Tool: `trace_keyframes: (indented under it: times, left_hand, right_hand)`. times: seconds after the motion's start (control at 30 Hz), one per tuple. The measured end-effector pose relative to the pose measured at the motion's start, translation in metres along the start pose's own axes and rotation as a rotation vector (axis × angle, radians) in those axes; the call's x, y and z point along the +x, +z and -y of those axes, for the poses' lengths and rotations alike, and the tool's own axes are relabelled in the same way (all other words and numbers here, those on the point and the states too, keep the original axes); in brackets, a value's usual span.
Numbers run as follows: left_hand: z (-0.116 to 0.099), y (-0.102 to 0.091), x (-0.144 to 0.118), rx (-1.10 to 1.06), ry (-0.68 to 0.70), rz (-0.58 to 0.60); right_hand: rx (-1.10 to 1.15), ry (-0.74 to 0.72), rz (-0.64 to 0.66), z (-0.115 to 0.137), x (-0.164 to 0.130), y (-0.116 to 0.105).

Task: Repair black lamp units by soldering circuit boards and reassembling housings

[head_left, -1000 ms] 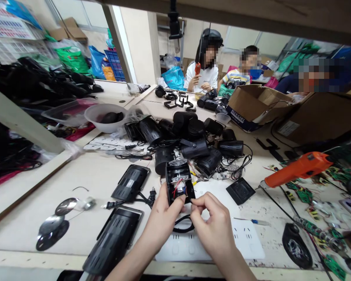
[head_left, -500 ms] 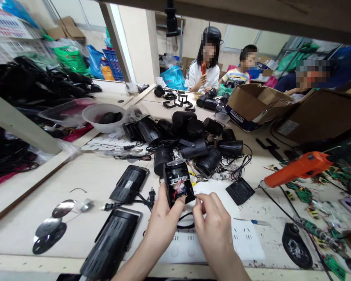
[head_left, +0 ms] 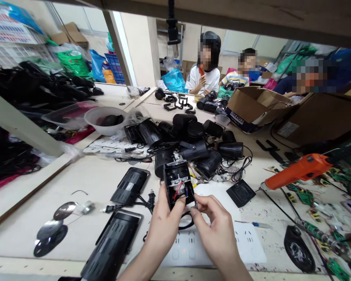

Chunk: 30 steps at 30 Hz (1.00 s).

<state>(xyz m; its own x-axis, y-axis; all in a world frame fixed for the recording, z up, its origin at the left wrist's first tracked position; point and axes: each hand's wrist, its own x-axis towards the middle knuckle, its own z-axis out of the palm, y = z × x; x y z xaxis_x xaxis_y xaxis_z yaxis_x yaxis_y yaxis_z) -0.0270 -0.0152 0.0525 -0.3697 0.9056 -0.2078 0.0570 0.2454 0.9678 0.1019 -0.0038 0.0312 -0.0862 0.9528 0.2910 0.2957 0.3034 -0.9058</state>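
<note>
My left hand [head_left: 166,220] is wrapped round an open black lamp housing [head_left: 178,171], its thumb pressed near the red and blue wires [head_left: 179,188] inside. At the housing's right edge, my right hand [head_left: 218,222] pinches a black power cable [head_left: 190,221], which loops down between my hands. Beneath them lies a white power strip [head_left: 248,244] with several sockets. Two similar black housings, one farther off [head_left: 130,185] and one nearer [head_left: 114,244], lie to the left. A square black cover [head_left: 241,193] rests to the right.
Several assembled black lamps [head_left: 193,150] are heaped beyond my hands. An orange electric screwdriver [head_left: 298,171] hangs at the right, above green circuit boards [head_left: 307,195]. Thin discs [head_left: 49,229] lie at the left. Cardboard boxes [head_left: 259,103] and people are across the bench.
My right hand's fingers have shifted their grip on the cable, with the thumb lower now. My left hand keeps holding the housing. The view has tilted slightly.
</note>
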Motion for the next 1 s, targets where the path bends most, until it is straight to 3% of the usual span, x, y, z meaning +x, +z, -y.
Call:
trace_keyframes:
  times: [0.13,0.27,0.33,0.4,0.5,0.63,0.73,0.9,1.0]
  left_hand:
    - [0.004,0.004,-0.002,0.06,0.035,-0.017]
    - [0.008,0.007,-0.004,0.111,0.08,-0.028]
    - [0.007,0.007,-0.003,0.106,0.091,-0.031]
    - [0.006,0.005,-0.002,0.072,0.072,-0.017]
    - [0.005,0.002,0.002,-0.066,-0.033,0.052]
    - [0.006,-0.001,0.005,-0.245,-0.129,0.11]
    - [0.004,0.0,0.006,-0.292,-0.138,0.117]
    - [-0.002,0.004,0.01,-0.343,-0.157,0.131]
    - [-0.002,0.006,0.011,-0.384,-0.207,0.164]
  right_hand:
    - [0.348,0.339,0.051,-0.002,0.001,-0.002]
    - [0.502,0.469,0.081,0.002,0.002,0.001]
    - [0.431,0.415,0.067,0.002,0.003,0.001]
    - [0.273,0.273,0.073,0.0,0.003,0.0]
    - [0.05,0.04,0.147,-0.005,0.004,-0.005]
    - [-0.068,-0.174,0.173,-0.006,-0.001,-0.007]
    - [-0.067,-0.216,0.15,-0.006,-0.004,-0.006]
    - [-0.055,-0.149,0.177,-0.008,0.001,-0.011]
    - [-0.155,-0.252,0.139,-0.009,0.001,-0.009]
